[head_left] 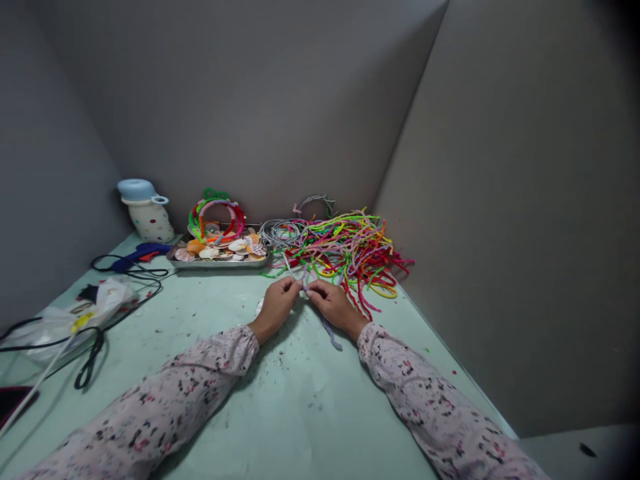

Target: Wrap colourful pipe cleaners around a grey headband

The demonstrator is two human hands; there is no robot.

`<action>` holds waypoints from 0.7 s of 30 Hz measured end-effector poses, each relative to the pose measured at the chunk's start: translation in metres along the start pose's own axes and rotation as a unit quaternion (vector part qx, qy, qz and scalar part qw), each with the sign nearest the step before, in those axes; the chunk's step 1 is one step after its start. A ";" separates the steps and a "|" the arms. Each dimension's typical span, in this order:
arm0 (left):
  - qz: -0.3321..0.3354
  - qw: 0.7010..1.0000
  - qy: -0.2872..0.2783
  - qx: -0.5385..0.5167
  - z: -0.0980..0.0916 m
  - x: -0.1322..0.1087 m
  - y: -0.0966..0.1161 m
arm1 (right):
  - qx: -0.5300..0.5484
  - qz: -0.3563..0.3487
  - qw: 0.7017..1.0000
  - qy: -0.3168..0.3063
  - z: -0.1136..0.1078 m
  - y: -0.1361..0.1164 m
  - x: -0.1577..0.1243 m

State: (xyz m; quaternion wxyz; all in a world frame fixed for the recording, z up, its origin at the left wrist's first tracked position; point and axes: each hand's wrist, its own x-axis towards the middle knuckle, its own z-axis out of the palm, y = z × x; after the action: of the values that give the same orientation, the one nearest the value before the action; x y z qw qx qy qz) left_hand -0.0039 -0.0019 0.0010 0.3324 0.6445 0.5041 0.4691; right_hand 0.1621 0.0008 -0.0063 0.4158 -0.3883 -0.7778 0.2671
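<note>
both hands meet at the middle of the pale green tabletop (300,413). the left hand (277,305) and the right hand (334,305) each pinch a lilac pipe cleaner (331,335) between thumb and fingertips, the fingers pressed together on it where the hands nearly touch. one end trails down toward the person, and the other seems to run up toward the pile behind. holding it close on both sides looks like a grip for bending or twisting the stem at one spot.

just beyond the hands lies a loose heap of bright pipe cleaners (350,250), near enough to pick from. left of it a metal tray (220,263) holds seashells and wrapped hoops. farther left are a blue glue gun (140,254) with its black cord, a crumpled plastic bag (80,313), and a spotted white jug with a blue lid (145,210).

no brand, label or writing can be read anywhere.
</note>
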 end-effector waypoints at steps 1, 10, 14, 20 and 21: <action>-0.003 1.000 -0.002 -0.006 0.000 0.000 0.000 | -0.001 0.000 1.000 -0.001 0.000 0.000 0.000; -0.025 0.998 -0.005 -0.049 0.000 0.003 -0.004 | -0.015 -0.001 1.000 0.002 0.001 0.001 0.000; -0.031 0.998 -0.004 -0.057 0.000 0.003 -0.004 | -0.017 0.001 1.000 0.003 0.001 0.000 0.000; -0.032 0.997 0.003 -0.072 0.001 0.002 -0.004 | -0.018 0.002 1.000 0.003 0.001 0.000 0.001; -0.033 0.997 0.005 -0.071 0.001 0.002 -0.004 | -0.018 0.002 1.000 0.003 0.001 0.000 0.001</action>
State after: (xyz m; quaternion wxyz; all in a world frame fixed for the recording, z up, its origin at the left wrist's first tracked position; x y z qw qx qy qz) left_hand -0.0037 0.0010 -0.0023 0.3903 0.5999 0.4918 0.4959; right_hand 0.1612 0.0014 -0.0066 0.4103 -0.3979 -0.7807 0.2528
